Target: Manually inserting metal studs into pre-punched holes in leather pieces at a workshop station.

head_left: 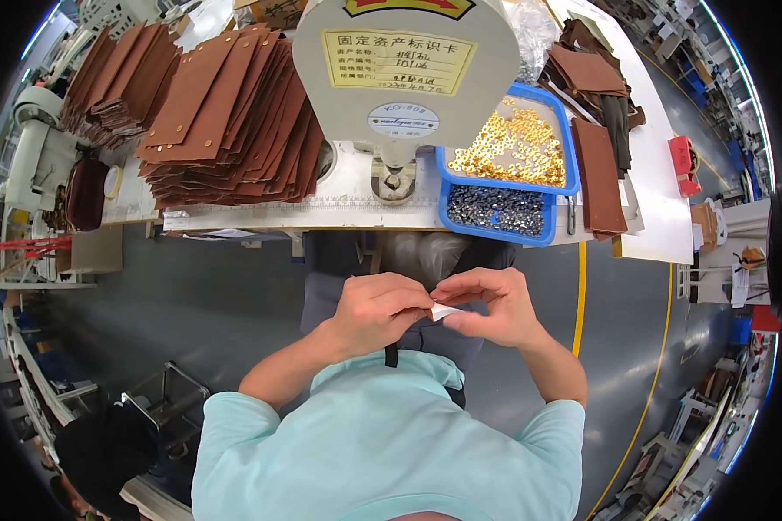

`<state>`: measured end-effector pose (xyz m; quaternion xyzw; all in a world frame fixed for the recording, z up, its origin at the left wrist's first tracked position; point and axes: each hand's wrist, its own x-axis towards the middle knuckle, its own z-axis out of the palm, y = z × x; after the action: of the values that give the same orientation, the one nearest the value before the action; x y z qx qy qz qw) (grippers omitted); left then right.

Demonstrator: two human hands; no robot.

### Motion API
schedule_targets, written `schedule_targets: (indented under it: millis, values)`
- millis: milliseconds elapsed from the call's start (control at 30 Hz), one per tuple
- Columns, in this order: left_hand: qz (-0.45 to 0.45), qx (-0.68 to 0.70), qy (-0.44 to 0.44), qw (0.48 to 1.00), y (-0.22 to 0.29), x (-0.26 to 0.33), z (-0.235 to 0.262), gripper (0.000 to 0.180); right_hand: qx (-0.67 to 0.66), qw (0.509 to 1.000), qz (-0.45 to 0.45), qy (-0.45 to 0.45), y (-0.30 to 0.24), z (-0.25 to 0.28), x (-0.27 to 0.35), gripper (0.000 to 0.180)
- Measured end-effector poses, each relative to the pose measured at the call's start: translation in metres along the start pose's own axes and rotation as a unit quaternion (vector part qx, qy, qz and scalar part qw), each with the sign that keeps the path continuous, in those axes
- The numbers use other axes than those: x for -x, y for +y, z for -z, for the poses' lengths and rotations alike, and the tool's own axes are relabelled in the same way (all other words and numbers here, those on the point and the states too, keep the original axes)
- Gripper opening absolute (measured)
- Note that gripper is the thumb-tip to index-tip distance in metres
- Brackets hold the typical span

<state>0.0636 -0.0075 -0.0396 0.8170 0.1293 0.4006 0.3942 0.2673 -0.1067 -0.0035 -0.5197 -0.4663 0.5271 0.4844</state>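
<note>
In front of my body, below the table's front edge, both hands meet at a small white piece (pixel 444 310), thin like paper or tape; its exact kind I cannot make out. My left hand (pixel 375 310) is closed, its fingertips pinching the piece's left end. From the other side, my right hand (pixel 498 306) curls round, thumb and forefinger closed on the piece. Ahead stands a grey press machine (pixel 321 113) with a metal head over a small die (pixel 394 181).
Stacks of brown leather-like panels (pixel 226 130) lie left of the machine. At its right, a blue tray (pixel 572 161) holds gold-coloured fasteners, and another blue tray (pixel 495 236) holds dark ones. A brown panel (pixel 598 178) lies by the table's right edge. Behind at lower left stands a metal-framed cart (pixel 167 399).
</note>
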Motion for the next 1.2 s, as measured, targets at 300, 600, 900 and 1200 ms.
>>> schedule_targets:
  millis: [300, 600, 900, 1200]
  values:
    - [0.068, 0.005, -0.005, 0.998, 0.009, 0.002, -0.003, 0.02, 0.1, 0.995, -0.003, 0.014, 0.003, -0.001, -0.004, 0.037]
    - [0.111, -0.008, -0.02, 0.994, 0.013, 0.001, 0.002, 0.019, 0.13, 0.991, 0.037, 0.0, 0.01, -0.007, -0.008, 0.031]
    - [0.208, -0.042, -0.092, 0.973, 0.013, -0.014, 0.0, 0.024, 0.342, 0.895, 0.286, 0.031, 0.04, -0.014, -0.011, 0.039]
    - [0.199, -0.063, -0.146, 0.967, -0.003, -0.011, -0.002, 0.029, 0.319, 0.9, 0.295, 0.038, 0.041, -0.008, -0.016, 0.032]
